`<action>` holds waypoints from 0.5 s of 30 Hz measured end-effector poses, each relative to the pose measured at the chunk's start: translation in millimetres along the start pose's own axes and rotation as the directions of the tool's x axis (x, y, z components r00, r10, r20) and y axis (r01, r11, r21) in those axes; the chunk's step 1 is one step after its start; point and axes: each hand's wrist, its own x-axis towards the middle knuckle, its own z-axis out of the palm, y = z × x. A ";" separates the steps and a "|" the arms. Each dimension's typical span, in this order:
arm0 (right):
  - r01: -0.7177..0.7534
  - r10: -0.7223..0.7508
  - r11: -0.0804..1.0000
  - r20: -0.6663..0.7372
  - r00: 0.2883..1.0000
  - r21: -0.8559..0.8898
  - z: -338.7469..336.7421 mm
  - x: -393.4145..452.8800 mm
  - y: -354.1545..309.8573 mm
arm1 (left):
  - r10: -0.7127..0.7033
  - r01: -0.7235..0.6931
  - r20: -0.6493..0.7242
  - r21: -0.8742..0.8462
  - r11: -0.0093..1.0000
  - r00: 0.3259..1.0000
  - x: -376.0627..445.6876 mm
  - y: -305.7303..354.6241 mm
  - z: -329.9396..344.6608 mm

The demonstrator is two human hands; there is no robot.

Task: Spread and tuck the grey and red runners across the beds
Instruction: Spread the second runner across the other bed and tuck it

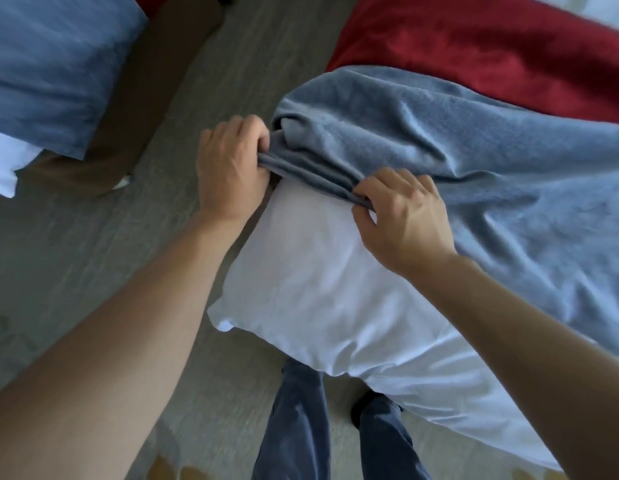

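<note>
Nearest the camera, the white bed (335, 289) juts its corner toward the person's legs. At that corner both hands hold the bunched edge of the grey runner (457, 161), which lies rumpled across the bed. The left hand (231, 168) has its fingers curled round the gathered folds at the corner. The right hand (405, 216) pinches the same edge a little farther along. To do this step well, I judge the edge should be drawn taut between the two hands first, then pulled down over the side so the creases flatten before tucking. Beyond it the red runner (491, 53) lies crumpled, touching the grey one's far edge, and seems not yet spread.
</note>
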 end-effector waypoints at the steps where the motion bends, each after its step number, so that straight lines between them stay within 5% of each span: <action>1: 0.006 -0.006 1.000 0.026 1.000 -0.007 2.0 -2.8 -0.5 | -0.008 0.008 0.016 0.000 1.000 1.000 -6.8 -8.7 0.4; 9: -0.076 0.074 0.996 -0.031 0.997 -0.038 -6.9 -47.3 18.8 | -0.076 0.069 0.138 0.053 0.996 0.988 -32.0 -3.0 8.0; 15: -0.376 0.357 0.919 -0.160 0.920 -0.114 -45.5 -135.1 99.5 | 0.190 -0.192 -0.033 -0.105 0.976 0.981 -30.5 128.4 8.1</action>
